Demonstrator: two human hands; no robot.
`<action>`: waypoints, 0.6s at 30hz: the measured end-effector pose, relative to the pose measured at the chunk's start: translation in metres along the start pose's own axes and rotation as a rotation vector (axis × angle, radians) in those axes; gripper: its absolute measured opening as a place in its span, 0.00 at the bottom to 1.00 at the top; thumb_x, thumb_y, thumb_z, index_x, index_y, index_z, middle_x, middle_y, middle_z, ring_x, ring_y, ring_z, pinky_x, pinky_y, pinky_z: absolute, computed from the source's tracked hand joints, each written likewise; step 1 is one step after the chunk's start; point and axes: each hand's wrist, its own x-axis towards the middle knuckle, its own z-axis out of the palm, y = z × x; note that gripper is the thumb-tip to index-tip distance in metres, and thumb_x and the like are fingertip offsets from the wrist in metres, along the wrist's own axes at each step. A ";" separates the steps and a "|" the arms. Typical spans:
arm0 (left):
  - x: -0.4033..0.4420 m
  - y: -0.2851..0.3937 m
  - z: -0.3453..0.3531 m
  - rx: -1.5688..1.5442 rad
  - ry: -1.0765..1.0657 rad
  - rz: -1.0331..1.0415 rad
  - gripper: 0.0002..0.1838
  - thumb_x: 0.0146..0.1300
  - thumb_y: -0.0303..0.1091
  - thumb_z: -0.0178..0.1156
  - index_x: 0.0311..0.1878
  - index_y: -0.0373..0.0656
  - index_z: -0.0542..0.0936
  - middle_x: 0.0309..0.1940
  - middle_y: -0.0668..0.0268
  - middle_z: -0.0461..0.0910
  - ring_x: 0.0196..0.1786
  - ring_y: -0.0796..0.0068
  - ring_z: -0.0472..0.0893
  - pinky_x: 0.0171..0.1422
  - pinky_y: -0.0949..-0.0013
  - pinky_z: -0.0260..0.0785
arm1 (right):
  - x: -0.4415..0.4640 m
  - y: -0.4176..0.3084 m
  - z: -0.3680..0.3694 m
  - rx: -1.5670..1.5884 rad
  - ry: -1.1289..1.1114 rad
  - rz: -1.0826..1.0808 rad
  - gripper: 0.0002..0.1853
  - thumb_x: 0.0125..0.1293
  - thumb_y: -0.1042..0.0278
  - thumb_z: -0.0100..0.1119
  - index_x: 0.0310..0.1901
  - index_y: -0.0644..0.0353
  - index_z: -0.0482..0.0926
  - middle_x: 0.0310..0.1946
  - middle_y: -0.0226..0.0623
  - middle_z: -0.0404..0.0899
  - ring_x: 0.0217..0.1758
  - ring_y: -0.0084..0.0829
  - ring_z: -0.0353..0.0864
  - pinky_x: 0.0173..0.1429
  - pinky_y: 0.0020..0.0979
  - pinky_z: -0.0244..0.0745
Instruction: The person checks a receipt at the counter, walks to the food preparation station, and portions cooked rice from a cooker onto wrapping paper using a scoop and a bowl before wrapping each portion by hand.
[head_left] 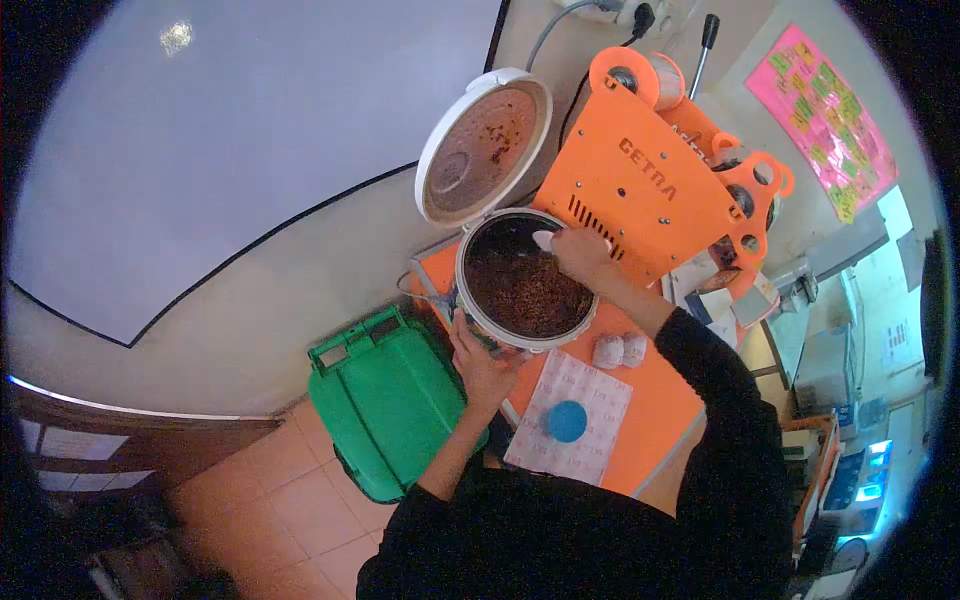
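A round white cooker [464, 290] with a dark inner pot stands at the table's corner, part full of loose brown grain-like food [535, 295]. Its hinged lid [485, 145] is tipped up, with brown bits stuck inside. Over the pot, my right hand [583, 256] is closed round a white utensil [543, 240], probably a rice paddle; its lower end cannot be made out. My left hand [485, 362] grips the cooker's outer wall at the near left. A blue round object [566, 421] sits on a printed paper sheet [533, 440] close by.
An orange machine [640, 170] stands right behind the cooker. Two whitish wrapped rounds [618, 350] lie on the orange tabletop [655, 420]. On the floor at left is a green lidded bin [385, 400]. A cord [418, 294] runs beside the cooker.
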 end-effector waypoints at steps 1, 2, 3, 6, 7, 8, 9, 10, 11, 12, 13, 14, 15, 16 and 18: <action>0.000 0.000 0.001 0.000 0.003 -0.003 0.65 0.35 0.60 0.71 0.69 0.34 0.44 0.65 0.46 0.51 0.66 0.42 0.56 0.63 0.43 0.53 | 0.002 -0.001 0.003 0.053 0.027 -0.052 0.08 0.57 0.68 0.53 0.33 0.57 0.82 0.31 0.45 0.81 0.35 0.44 0.83 0.36 0.44 0.79; -0.001 0.000 0.001 -0.015 0.007 0.005 0.64 0.36 0.58 0.72 0.69 0.34 0.44 0.65 0.46 0.51 0.66 0.42 0.56 0.63 0.43 0.53 | 0.005 -0.004 0.007 0.054 0.026 -0.057 0.08 0.57 0.68 0.53 0.33 0.57 0.82 0.31 0.45 0.81 0.35 0.44 0.83 0.36 0.44 0.79; 0.000 -0.001 0.001 -0.028 0.012 0.016 0.63 0.37 0.56 0.72 0.69 0.34 0.44 0.65 0.46 0.51 0.67 0.42 0.56 0.64 0.43 0.52 | 0.008 -0.009 0.011 0.055 0.050 -0.069 0.08 0.55 0.68 0.54 0.34 0.56 0.82 0.31 0.45 0.81 0.35 0.44 0.83 0.37 0.44 0.79; -0.001 -0.006 0.006 0.013 0.002 -0.010 0.62 0.38 0.52 0.71 0.69 0.34 0.44 0.65 0.45 0.51 0.67 0.41 0.55 0.64 0.43 0.51 | 0.017 -0.019 0.019 0.082 0.055 -0.029 0.09 0.53 0.69 0.56 0.35 0.56 0.82 0.32 0.45 0.81 0.36 0.43 0.83 0.39 0.42 0.79; -0.001 -0.008 0.007 0.015 -0.002 -0.009 0.62 0.38 0.52 0.71 0.69 0.34 0.44 0.65 0.45 0.51 0.67 0.41 0.55 0.64 0.43 0.51 | 0.018 -0.022 0.020 0.101 0.030 0.022 0.09 0.52 0.70 0.57 0.35 0.58 0.82 0.33 0.45 0.81 0.36 0.42 0.83 0.40 0.41 0.79; -0.001 -0.010 0.009 0.031 0.007 -0.014 0.61 0.38 0.51 0.71 0.69 0.34 0.44 0.65 0.45 0.51 0.67 0.41 0.55 0.64 0.43 0.51 | 0.019 -0.026 0.021 0.101 0.030 0.025 0.09 0.52 0.70 0.57 0.35 0.58 0.82 0.33 0.45 0.81 0.36 0.42 0.83 0.40 0.41 0.79; -0.002 -0.012 0.012 0.046 0.016 -0.021 0.61 0.38 0.50 0.71 0.69 0.34 0.44 0.65 0.45 0.51 0.67 0.41 0.54 0.65 0.43 0.50 | 0.019 -0.030 0.023 0.126 -0.005 0.094 0.09 0.52 0.70 0.56 0.35 0.59 0.82 0.33 0.45 0.81 0.37 0.42 0.83 0.41 0.41 0.78; -0.003 -0.010 0.011 0.045 0.010 -0.022 0.61 0.38 0.50 0.71 0.69 0.34 0.44 0.65 0.45 0.51 0.67 0.41 0.54 0.65 0.43 0.50 | 0.017 -0.036 0.025 0.154 -0.041 0.165 0.09 0.53 0.70 0.56 0.35 0.61 0.81 0.34 0.46 0.81 0.38 0.41 0.83 0.41 0.40 0.78; -0.003 -0.009 0.010 0.029 0.012 -0.020 0.61 0.37 0.50 0.71 0.69 0.34 0.44 0.65 0.45 0.52 0.67 0.41 0.54 0.65 0.42 0.50 | 0.016 -0.040 0.025 0.153 -0.044 0.171 0.09 0.53 0.70 0.56 0.35 0.61 0.81 0.34 0.46 0.81 0.38 0.41 0.83 0.41 0.40 0.78; -0.003 -0.007 0.008 0.015 0.013 -0.018 0.62 0.37 0.50 0.71 0.69 0.34 0.44 0.65 0.44 0.52 0.67 0.41 0.54 0.65 0.42 0.50 | 0.013 -0.045 0.026 0.191 0.004 0.188 0.09 0.53 0.70 0.55 0.35 0.61 0.81 0.34 0.46 0.81 0.38 0.42 0.83 0.42 0.39 0.78; -0.003 -0.006 0.009 0.013 0.008 -0.013 0.62 0.37 0.50 0.71 0.69 0.34 0.44 0.65 0.44 0.52 0.67 0.41 0.54 0.65 0.42 0.50 | 0.012 -0.049 0.027 0.229 0.054 0.204 0.09 0.54 0.70 0.54 0.34 0.62 0.81 0.34 0.47 0.81 0.38 0.42 0.83 0.42 0.39 0.78; -0.002 -0.006 0.009 0.017 0.018 -0.014 0.63 0.36 0.52 0.72 0.69 0.34 0.44 0.65 0.45 0.52 0.67 0.41 0.55 0.65 0.42 0.50 | 0.011 -0.053 0.027 0.230 0.061 0.232 0.09 0.55 0.71 0.53 0.34 0.60 0.81 0.34 0.47 0.81 0.39 0.42 0.83 0.42 0.39 0.78; -0.002 -0.005 0.009 0.021 0.029 -0.018 0.64 0.35 0.54 0.72 0.69 0.34 0.44 0.65 0.45 0.52 0.67 0.41 0.55 0.65 0.42 0.49 | 0.009 -0.057 0.027 0.229 0.063 0.234 0.09 0.55 0.71 0.53 0.34 0.60 0.81 0.34 0.47 0.81 0.39 0.42 0.83 0.42 0.39 0.78; -0.001 -0.004 0.009 0.020 0.033 -0.016 0.64 0.35 0.54 0.72 0.69 0.34 0.44 0.65 0.45 0.52 0.67 0.41 0.55 0.65 0.42 0.49 | 0.008 -0.061 0.023 0.247 0.043 0.243 0.09 0.55 0.71 0.53 0.34 0.60 0.81 0.34 0.47 0.81 0.40 0.42 0.83 0.42 0.39 0.78; -0.003 -0.002 0.007 0.059 0.028 -0.005 0.65 0.34 0.57 0.71 0.69 0.35 0.44 0.66 0.46 0.52 0.67 0.42 0.56 0.65 0.43 0.50 | 0.003 -0.067 0.022 0.268 0.058 0.235 0.09 0.56 0.70 0.51 0.34 0.61 0.81 0.33 0.47 0.81 0.39 0.42 0.83 0.43 0.40 0.78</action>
